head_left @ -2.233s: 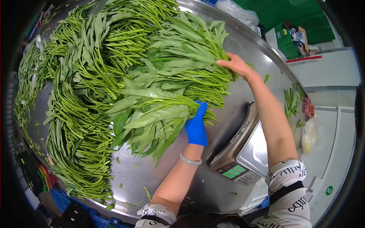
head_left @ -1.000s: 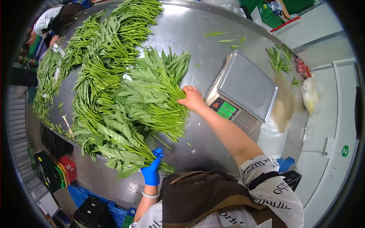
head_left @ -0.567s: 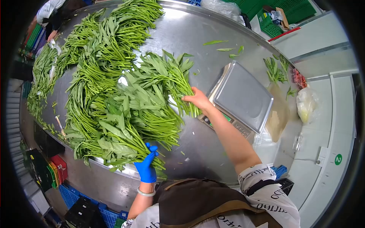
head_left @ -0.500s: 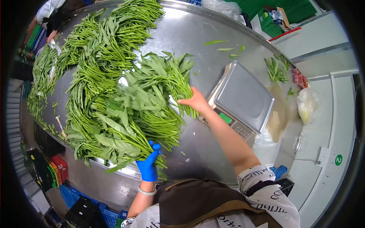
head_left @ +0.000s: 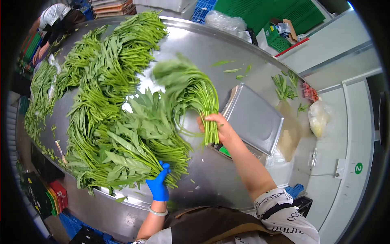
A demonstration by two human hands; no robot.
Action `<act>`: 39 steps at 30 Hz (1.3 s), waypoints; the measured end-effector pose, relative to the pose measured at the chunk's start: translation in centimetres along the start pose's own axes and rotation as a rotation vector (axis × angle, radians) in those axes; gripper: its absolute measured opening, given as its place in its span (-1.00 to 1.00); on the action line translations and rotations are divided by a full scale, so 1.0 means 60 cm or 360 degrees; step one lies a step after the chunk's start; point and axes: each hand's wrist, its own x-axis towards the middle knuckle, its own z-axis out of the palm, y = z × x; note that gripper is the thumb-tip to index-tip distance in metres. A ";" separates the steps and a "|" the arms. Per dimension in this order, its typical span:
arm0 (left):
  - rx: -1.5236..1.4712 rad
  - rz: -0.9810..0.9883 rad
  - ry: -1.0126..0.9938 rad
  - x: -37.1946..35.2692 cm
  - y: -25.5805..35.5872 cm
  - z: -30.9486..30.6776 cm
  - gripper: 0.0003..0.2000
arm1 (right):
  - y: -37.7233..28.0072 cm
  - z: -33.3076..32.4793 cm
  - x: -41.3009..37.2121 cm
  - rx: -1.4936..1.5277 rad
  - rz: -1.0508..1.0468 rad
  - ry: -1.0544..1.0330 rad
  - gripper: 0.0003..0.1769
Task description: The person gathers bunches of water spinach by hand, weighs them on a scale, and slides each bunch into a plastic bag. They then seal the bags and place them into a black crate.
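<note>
My bare right hand (head_left: 221, 127) grips a bunch of water spinach (head_left: 205, 97) by its stems. The bunch is lifted off the pile, its stems pointing down past my fingers and its leaves blurred and curving to the left. My left hand (head_left: 158, 186), in a blue glove, is closed around the stems of a smaller bunch (head_left: 132, 152) at the pile's near edge. Long rows of water spinach (head_left: 87, 107) lie on the steel table (head_left: 189, 44). Beside my right hand stands a digital scale (head_left: 256, 118), its green display partly covered by my wrist.
Loose leaves (head_left: 232, 70) lie beyond the scale. Farther right are a small bunch of greens (head_left: 284, 87), a red-filled bag (head_left: 310, 92) and a clear plastic bag (head_left: 319, 118). Another person (head_left: 55, 20) bends over the far left end. Crates (head_left: 61, 195) stand below the near edge.
My right hand has raised its bunch clear of the pile and drawn it slightly right and nearer, over the scale's front corner. My left hand has barely moved and keeps its grip.
</note>
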 end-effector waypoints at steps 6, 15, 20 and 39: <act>-0.0048 0.0102 -0.0049 -0.005 0.017 0.019 -0.64 | -0.008 0.045 -0.063 0.0106 -0.0084 -0.0288 -0.72; -0.0149 0.0273 -0.0160 -0.009 0.051 0.040 -0.61 | -0.017 0.036 -0.221 0.0227 -0.0220 -0.0752 -0.74; -0.0205 0.0407 0.0182 -0.065 0.049 0.046 -0.65 | 0.008 0.020 -0.291 -0.0894 -0.0345 0.0109 -0.71; 0.0425 0.0370 -0.0635 -0.108 0.014 0.326 -0.49 | -0.191 -0.090 -0.621 -0.0415 -0.1793 0.1195 -0.82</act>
